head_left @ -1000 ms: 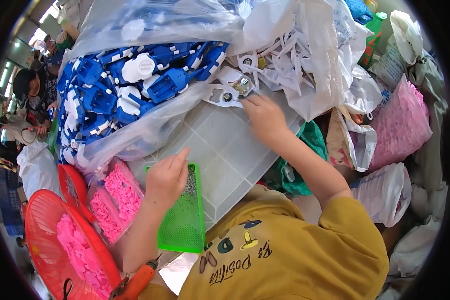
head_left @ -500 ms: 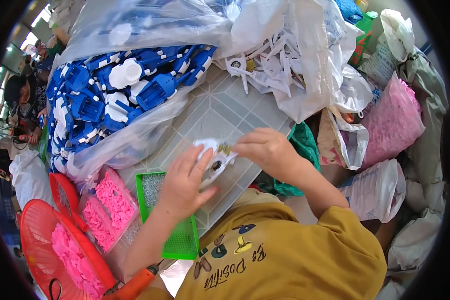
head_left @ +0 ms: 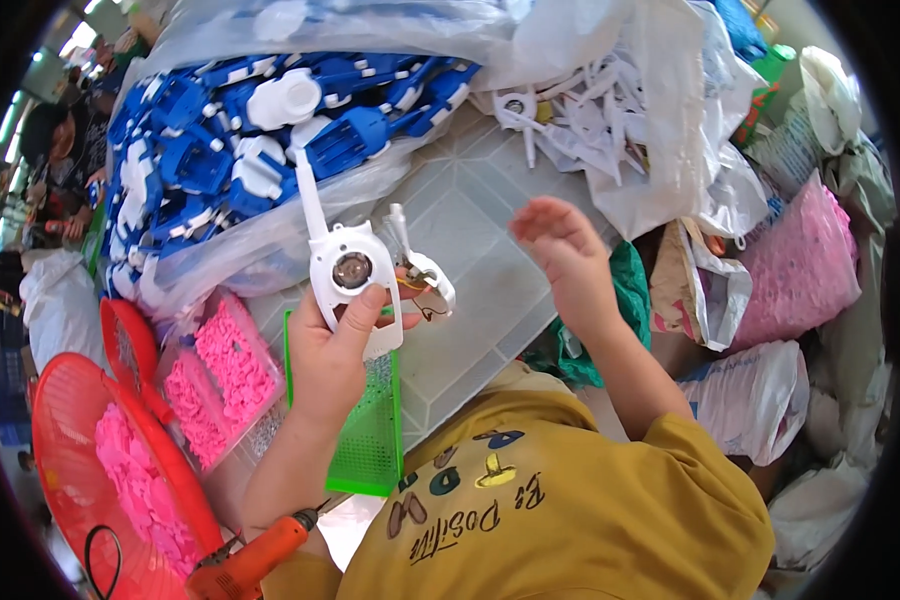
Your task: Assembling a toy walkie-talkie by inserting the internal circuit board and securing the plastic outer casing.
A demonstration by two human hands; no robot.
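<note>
My left hand (head_left: 335, 345) grips a white plastic housing half (head_left: 370, 250) with a long narrow arm and a round silvery disc in a ring at its middle. My thumb presses on its face below the disc. Beside it, a second white plastic piece (head_left: 435, 283) hangs at my fingertips, with thin wires running between the two. Apart from them, to the right, my right hand (head_left: 570, 260) is raised over the table edge, fingers stretched out and nothing in it. Under my left wrist lies a green perforated tray (head_left: 365, 455) with small silvery screws at its far end.
A clear bag of blue and white housings (head_left: 190, 160) fills the table's far left. White parts (head_left: 590, 115) spill from a white bag at far right. Pink pieces lie in a clear box (head_left: 235, 370) and red basket (head_left: 160, 430); an orange power drill (head_left: 255, 560) lies near my left forearm.
My left hand has turned the white housing up and shows its disc face, arm pointing away. My right hand has let go and moved to the right. The view has shifted slightly.
</note>
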